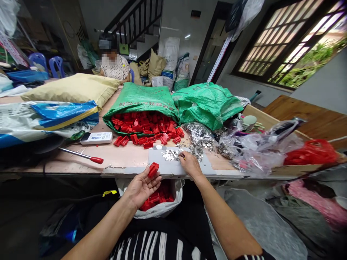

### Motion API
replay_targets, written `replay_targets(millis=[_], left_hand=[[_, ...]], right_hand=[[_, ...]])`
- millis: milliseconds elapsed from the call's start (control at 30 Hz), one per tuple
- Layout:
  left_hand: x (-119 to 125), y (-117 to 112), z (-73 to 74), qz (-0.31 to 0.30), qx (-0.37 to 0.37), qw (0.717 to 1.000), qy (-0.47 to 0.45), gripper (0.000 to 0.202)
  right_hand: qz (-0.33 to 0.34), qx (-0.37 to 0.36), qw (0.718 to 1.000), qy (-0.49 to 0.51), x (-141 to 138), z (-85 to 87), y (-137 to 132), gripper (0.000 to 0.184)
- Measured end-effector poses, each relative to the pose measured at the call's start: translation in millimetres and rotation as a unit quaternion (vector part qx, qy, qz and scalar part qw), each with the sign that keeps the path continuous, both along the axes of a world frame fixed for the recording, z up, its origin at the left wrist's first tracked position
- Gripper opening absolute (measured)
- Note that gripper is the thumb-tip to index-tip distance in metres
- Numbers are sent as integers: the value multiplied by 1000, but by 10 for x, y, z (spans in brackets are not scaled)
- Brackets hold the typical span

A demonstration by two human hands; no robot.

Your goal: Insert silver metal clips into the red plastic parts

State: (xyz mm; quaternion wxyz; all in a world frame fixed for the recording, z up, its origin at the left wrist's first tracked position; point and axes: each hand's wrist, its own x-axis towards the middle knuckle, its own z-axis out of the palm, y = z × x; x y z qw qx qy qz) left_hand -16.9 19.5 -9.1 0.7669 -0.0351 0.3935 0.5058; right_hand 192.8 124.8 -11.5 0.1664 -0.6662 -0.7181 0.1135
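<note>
My left hand (143, 186), palm up, grips a small red plastic part (153, 169) between thumb and forefinger, with the other fingers loosely curled. Just beyond the table edge, my right hand (190, 164) pinches at a scatter of small shiny metal pieces (170, 154); what lies between its fingertips is too small to make out. Below my left hand, a white sack (177, 198) in my lap holds many red parts. More red parts (148, 124) spill from the mouth of a green woven sack (146, 97) onto the table.
Left on the table lie a screwdriver-like tool with a red handle (97, 160), a white boxy device (97, 138) and a blue-white bag (48, 117). Clear plastic bags (257, 155) and a red bag (311, 153) crowd the right. A person (115, 66) sits across the table.
</note>
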Motion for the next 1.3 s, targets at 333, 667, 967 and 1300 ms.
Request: replay_targets(millis=[333,667,967,1300], left_hand=[[-3,-41,-36,13,136,986,97,29],[15,-47,-52,2,230,953,196,39],[11,23,-184,-11,323,895,308,50],[-1,-23,-194,-11,386,801,457,38]], right_hand=[[6,-2,998,62,40,-33,8,14],[7,-7,982,189,96,-38,74,16],[170,-206,860,434,-262,85,-365,25],[166,-128,901,380,-438,19,-561,18]])
